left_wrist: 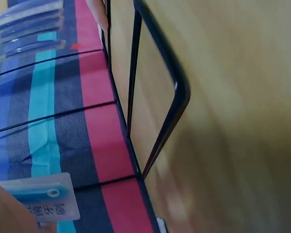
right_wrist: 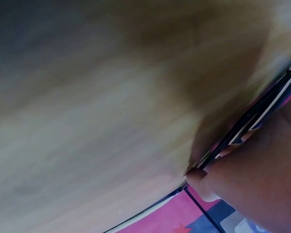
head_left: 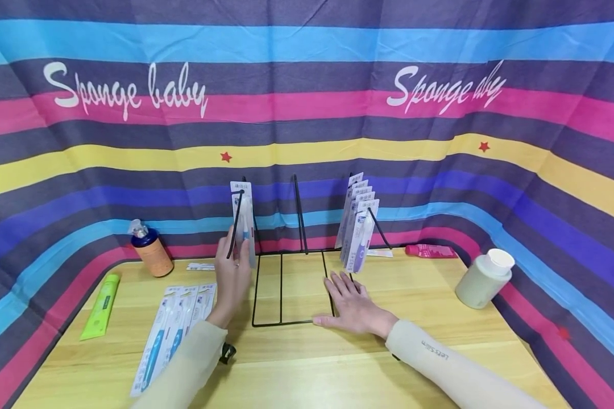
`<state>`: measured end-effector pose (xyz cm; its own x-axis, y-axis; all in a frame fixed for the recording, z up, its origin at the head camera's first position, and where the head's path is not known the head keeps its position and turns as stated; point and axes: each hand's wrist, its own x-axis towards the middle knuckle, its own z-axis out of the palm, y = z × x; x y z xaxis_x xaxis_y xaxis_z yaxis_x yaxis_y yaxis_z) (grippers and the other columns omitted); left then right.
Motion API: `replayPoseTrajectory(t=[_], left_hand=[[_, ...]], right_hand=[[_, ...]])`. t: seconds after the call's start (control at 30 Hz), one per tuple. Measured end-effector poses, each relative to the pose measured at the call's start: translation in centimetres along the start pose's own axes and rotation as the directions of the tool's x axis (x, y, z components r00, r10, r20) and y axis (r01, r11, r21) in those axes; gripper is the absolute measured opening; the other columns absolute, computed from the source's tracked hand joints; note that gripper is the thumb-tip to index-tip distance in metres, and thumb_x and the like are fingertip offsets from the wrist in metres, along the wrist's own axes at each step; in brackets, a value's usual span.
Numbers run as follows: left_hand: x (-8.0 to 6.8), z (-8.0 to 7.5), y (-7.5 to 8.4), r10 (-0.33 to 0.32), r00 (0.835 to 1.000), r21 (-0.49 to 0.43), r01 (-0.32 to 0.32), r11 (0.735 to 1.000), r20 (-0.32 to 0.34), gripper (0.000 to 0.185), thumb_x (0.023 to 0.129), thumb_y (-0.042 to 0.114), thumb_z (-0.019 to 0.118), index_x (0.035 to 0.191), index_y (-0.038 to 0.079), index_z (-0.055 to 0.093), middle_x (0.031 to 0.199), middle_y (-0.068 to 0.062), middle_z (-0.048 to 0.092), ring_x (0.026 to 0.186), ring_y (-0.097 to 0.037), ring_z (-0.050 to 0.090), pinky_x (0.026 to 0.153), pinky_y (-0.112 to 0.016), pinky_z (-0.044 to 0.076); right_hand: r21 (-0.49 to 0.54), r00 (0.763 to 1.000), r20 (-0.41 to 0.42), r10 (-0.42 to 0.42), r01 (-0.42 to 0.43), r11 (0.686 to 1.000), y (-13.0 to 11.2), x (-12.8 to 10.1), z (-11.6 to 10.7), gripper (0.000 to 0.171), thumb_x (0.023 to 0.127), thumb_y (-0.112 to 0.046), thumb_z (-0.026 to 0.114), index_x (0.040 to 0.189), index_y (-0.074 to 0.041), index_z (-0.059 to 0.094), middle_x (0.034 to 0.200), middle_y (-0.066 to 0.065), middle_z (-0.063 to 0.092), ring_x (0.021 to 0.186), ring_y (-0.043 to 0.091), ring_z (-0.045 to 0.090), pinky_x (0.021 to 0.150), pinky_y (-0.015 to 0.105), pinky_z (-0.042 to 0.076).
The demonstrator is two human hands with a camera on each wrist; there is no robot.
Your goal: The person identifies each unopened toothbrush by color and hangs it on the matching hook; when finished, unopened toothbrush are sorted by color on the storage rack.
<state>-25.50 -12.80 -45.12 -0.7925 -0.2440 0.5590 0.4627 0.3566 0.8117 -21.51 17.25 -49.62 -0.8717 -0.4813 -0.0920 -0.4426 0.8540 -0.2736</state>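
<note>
A black wire display rack (head_left: 281, 289) stands on the table, its prongs pointing forward. At its left prong my left hand (head_left: 232, 281) pinches a packaged toothbrush (head_left: 245, 221) near the lower end. The card's top is at the prong, with another card edge visible behind it. In the left wrist view, the pack's lower end (left_wrist: 53, 199) shows a blue handle, partly covered by my thumb (left_wrist: 9, 213). My right hand (head_left: 350, 304) rests with spread fingers on the right side of the rack's base. Above it, several packaged toothbrushes (head_left: 360, 238) hang in a row on the right prong.
Several packaged toothbrushes (head_left: 166, 329) lie at the left, beside a green tube (head_left: 101, 307). Behind them stands a pump bottle (head_left: 152, 250). A pink tube (head_left: 431, 251) and a pale white-capped bottle (head_left: 483, 281) are at the right. Striped cloth surrounds the table.
</note>
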Motion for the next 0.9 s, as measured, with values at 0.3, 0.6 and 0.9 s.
replayPoseTrajectory(t=[0.3,0.6,0.9], left_hand=[[2.0,0.5,-1.2,0.161,0.987,0.134,-0.158,0.978,-0.012,0.053,0.115,0.012,0.058,0.165,0.003,0.045,0.123,-0.029,0.058,0.098,-0.037,0.057,0.084,-0.042,0.047],[2.9,0.4,-1.5,0.147,0.988,0.152,-0.152,0.977,0.04,0.058,0.115,0.016,0.056,0.169,0.003,0.038,0.122,-0.026,0.057,0.097,-0.036,0.052,0.081,-0.042,0.041],[3.2,-0.4,-1.1,0.125,0.987,0.139,-0.139,0.981,0.1,0.059,0.115,0.017,0.056,0.169,0.003,0.037,0.144,-0.025,0.057,0.131,-0.04,0.055,0.113,-0.06,0.043]], right_hand=[[0.005,1.0,-0.004,-0.002,0.002,1.0,0.2,0.1,0.2,0.111,0.101,-0.081,0.05,0.173,-0.002,0.021,0.181,0.021,0.009,0.165,0.044,0.009,0.124,0.07,0.019],[-0.018,1.0,0.018,0.024,-0.024,1.0,-0.3,0.0,0.1,0.111,0.101,-0.082,0.048,0.174,-0.004,0.02,0.181,0.019,0.009,0.165,0.044,0.009,0.124,0.068,0.02],[-0.02,0.999,0.02,0.037,-0.036,0.999,-0.2,0.2,0.2,0.112,0.1,-0.083,0.048,0.175,-0.005,0.018,0.182,0.017,0.008,0.165,0.042,0.007,0.125,0.068,0.018]])
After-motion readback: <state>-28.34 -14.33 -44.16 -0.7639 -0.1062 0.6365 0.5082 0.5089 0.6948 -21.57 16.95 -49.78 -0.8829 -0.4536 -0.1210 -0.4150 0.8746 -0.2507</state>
